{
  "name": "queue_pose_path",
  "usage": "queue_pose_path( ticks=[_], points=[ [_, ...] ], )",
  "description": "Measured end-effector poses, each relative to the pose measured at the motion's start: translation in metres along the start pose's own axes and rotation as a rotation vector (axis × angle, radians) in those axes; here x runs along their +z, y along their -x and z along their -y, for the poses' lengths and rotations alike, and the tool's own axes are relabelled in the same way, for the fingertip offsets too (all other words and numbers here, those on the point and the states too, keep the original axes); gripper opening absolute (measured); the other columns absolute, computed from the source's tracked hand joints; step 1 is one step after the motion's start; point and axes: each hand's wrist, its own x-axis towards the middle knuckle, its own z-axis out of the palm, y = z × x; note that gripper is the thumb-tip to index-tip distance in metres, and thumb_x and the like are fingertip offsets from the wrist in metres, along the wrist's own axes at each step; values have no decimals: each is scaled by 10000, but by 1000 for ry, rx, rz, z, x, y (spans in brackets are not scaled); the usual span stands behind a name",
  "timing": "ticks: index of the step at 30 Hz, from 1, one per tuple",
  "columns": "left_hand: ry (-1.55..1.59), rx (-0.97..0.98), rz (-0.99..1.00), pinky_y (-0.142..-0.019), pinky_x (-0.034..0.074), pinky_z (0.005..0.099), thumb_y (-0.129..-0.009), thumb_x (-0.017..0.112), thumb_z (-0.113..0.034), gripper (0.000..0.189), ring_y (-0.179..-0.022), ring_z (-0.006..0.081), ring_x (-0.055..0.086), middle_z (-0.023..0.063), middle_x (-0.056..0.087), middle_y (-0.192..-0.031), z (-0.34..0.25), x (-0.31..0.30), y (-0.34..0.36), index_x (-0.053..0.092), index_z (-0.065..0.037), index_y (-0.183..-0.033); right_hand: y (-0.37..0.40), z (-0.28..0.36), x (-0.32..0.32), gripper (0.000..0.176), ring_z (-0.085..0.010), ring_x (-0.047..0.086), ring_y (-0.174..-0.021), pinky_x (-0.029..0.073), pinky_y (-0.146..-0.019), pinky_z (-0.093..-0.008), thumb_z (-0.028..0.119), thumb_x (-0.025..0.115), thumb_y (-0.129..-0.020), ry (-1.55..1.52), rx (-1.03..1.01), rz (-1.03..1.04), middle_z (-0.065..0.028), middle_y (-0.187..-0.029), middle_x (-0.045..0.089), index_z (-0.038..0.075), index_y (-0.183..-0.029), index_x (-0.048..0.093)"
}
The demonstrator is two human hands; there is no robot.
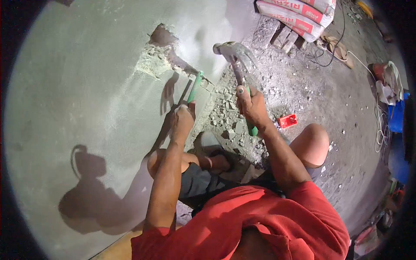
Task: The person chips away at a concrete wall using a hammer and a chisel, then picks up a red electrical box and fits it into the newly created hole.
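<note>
My left hand (pixel 183 120) is closed round a green chisel (pixel 196 88), its far end against the grey wall at the lower end of a broken-out gap (pixel 173 56). My right hand (pixel 254 107) grips a claw hammer (pixel 235 53) by its green-ended handle. The metal head is raised above the rubble, to the right of the chisel and apart from it. Broken chunks of rubble (pixel 224 113) lie on the ground at the wall's foot. A small red box (pixel 287 121) sits beside my right forearm.
Stacked cement bags (pixel 299 17) stand on wooden pieces at the upper right. Cables (pixel 344 52) cross the floor near them. A bucket-like container (pixel 381 73) and blue objects (pixel 398 115) line the right edge. Dust and chips cover the floor.
</note>
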Motion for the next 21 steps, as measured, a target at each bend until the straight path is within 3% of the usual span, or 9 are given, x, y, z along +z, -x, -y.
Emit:
queue_pose_path(
  ticks=[4, 8, 10, 12, 14, 17, 18, 20, 21],
  points=[
    [65, -63, -23, -663, 496, 531, -999, 459, -441, 542, -766, 478, 645, 290, 640, -746, -8, -9, -6, 645, 19, -782, 2, 5, 8, 502, -194, 521, -637, 450, -610, -378, 494, 556, -941, -30, -24, -14, -105, -677, 566, -5, -890, 581],
    [114, -102, -24, -686, 507, 528, -986, 478, -444, 541, -770, 487, 645, 303, 641, -762, -19, -24, -7, 650, 36, -806, -4, -30, 51, 529, -368, 624, -704, 488, -693, -460, 490, 580, -920, 148, -231, -162, -254, -750, 629, -35, -971, 619],
    [207, -80, -29, -730, 505, 533, -978, 485, -442, 527, -818, 498, 641, 318, 646, -807, 15, 17, -12, 654, 42, -855, -38, -63, 65, 540, -380, 608, -672, 488, -678, -461, 496, 584, -922, 347, -32, 25, -254, -739, 627, -44, -930, 612],
    [244, -66, -16, -785, 492, 545, -974, 476, -455, 527, -901, 504, 628, 334, 645, -882, 28, 31, -21, 659, 36, -924, -38, -40, 61, 535, -396, 613, -673, 490, -668, -459, 493, 583, -925, 306, -45, -5, -253, -726, 622, -41, -901, 607],
    [306, -203, 37, -821, 473, 559, -978, 454, -486, 554, -965, 506, 609, 340, 640, -946, 22, 27, -21, 658, 29, -981, -26, -7, 52, 532, -411, 617, -673, 491, -657, -456, 490, 583, -928, 284, -42, -19, -252, -713, 617, -39, -873, 601],
    [538, -436, 245, -777, 471, 529, -981, 419, -556, 623, -895, 490, 630, 302, 655, -923, 31, 38, -22, 659, 18, -949, -10, 28, 43, 500, -449, 642, -721, 490, -627, -465, 473, 593, -926, 152, -265, -59, -270, -699, 596, -20, -845, 588],
    [534, -427, 249, -777, 471, 529, -981, 419, -556, 623, -895, 490, 630, 302, 655, -923, 34, 44, -26, 659, 18, -949, -11, 27, 44, 500, -449, 642, -721, 490, -627, -465, 473, 593, -926, 149, -265, -69, -270, -699, 596, -20, -845, 588],
    [546, -422, 247, -757, 459, 526, -980, 428, -551, 614, -848, 488, 619, 293, 651, -883, 41, 53, -27, 662, 16, -952, -10, 17, 49, 501, -292, 621, -665, 499, -675, -418, 482, 561, -940, 180, -408, -21, -201, -749, 649, -6, -1018, 639],
    [548, -399, 232, -749, 454, 528, -981, 434, -540, 603, -825, 492, 611, 291, 647, -863, 34, 47, -23, 664, 17, -956, -26, -14, 56, 513, -451, 653, -763, 510, -668, -481, 500, 601, -909, 261, -460, -25, -285, -755, 629, -12, -870, 616]
  ],
)
